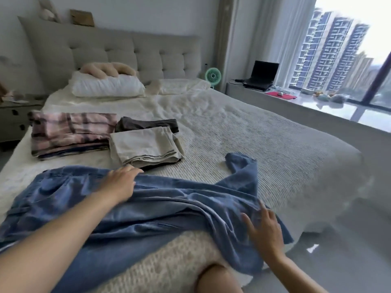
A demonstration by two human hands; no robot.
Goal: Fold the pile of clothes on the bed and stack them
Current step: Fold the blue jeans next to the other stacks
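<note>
Blue jeans (160, 199) spread crumpled across the near end of the bed (264, 134), one leg trailing off the bed's near corner. Left hand (120, 182) flat on the jeans' upper edge, fingers straight. Right hand (264, 231) on the hanging leg, fingers spread, not gripping. Beyond the jeans: folded beige piece (143, 146) on a dark one (148, 123), plaid stack (69, 132) beside it
</note>
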